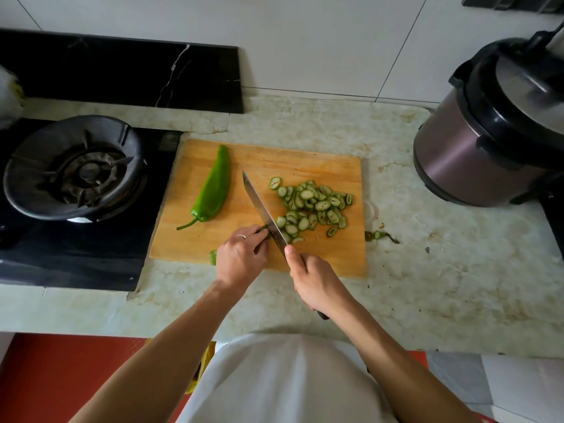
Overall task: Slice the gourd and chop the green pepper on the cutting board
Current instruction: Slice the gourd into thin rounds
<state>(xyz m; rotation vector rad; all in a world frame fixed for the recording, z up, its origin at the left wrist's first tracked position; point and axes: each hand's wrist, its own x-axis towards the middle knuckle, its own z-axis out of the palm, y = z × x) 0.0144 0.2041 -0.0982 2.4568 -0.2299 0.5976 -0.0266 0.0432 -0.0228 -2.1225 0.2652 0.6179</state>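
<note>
- Head view: my left hand (241,254) pinches the last short stub of the ridged green gourd (265,231) near the front edge of the rectangular wooden cutting board (305,160), fingers curled over it.
- My right hand (314,282) is wrapped around the handle of the long steel kitchen knife (262,210), whose blade rests against the stub.
- A heap of pale-centred oval gourd slices (311,206) lies just right of the blade.
- The long glossy green pepper (212,189) lies whole at the board's left, untouched.
- I judge the gourd slicing nearly finished; the pepper is not begun.
- Next calls for a few careful cuts with my fingertips tucked back, then clearing the slices and bringing the pepper under the knife.
- A gourd scrap (381,236) sits on the marbled counter (427,270) off the board's right edge.
</note>
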